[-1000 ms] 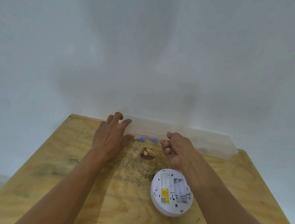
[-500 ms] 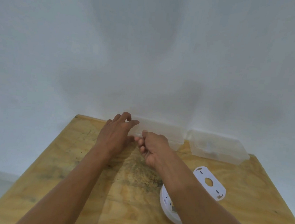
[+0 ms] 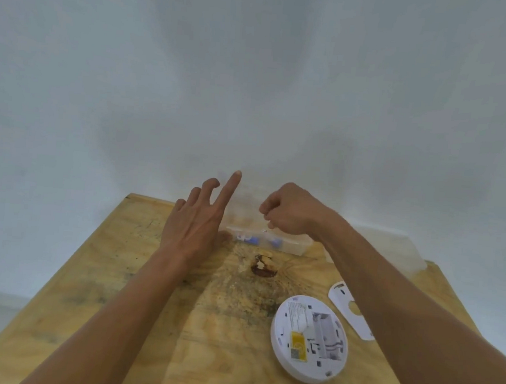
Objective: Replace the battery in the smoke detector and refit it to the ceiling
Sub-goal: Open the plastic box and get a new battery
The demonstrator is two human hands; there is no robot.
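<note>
Detector: smoke detector lies face down on the worktop, near the right forearm; its battery bay faces up and looks bare, though blur leaves that unsure
Bracket: white mounting plate lies flat just beyond the detector, partly under the right arm
Box: clear plastic box sits at the worktop's far edge with small blue pieces inside; whether they are batteries is too blurred to tell
Left hand: fingers spread wide, forefinger straight, thumb beside the box's left end; it holds nothing
Right hand: curled closed above the box; whether it pinches anything, I cannot tell
Risk: the light box could skid or tip if not steadied; a small cell could slip from the pinch and roll off the edge; the right forearm could knock the plate or detector on its way back
</note>
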